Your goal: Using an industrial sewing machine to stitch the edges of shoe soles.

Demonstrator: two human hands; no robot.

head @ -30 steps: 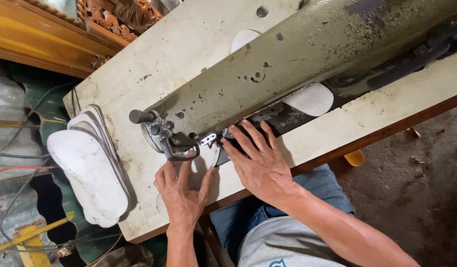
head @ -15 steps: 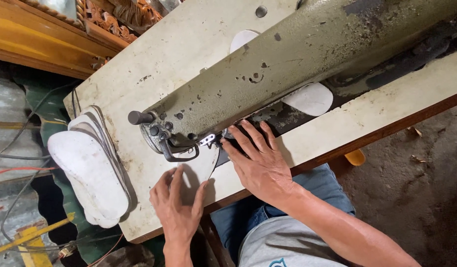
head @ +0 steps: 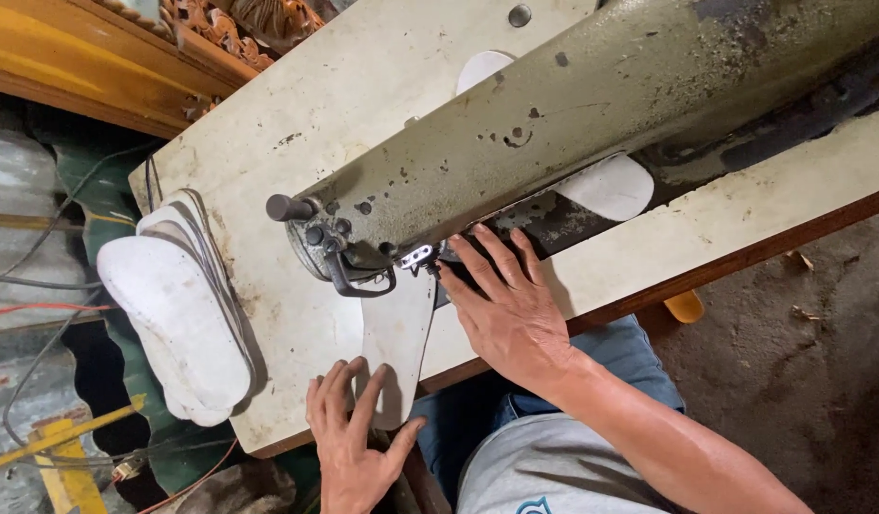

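A pale flat insole piece (head: 398,328) lies under the presser foot (head: 418,257) of an olive-green sewing machine (head: 592,114). It stretches from the foot to the table's near edge. My left hand (head: 355,440) rests on its near end, fingers spread flat on top and thumb at the end of the piece. My right hand (head: 508,312) lies flat and open on the table just right of the presser foot, fingertips against the machine's base.
A stack of white insoles (head: 177,314) overhangs the left end of the cream table (head: 363,86). Two more white insoles (head: 611,186) show from behind the machine arm. Carved wooden furniture (head: 87,67) stands at the upper left, and dirt floor (head: 801,343) lies to the right.
The insole piece has slid out from under the presser foot toward the near edge. My left hand has drawn back with it. My right hand has stayed put.
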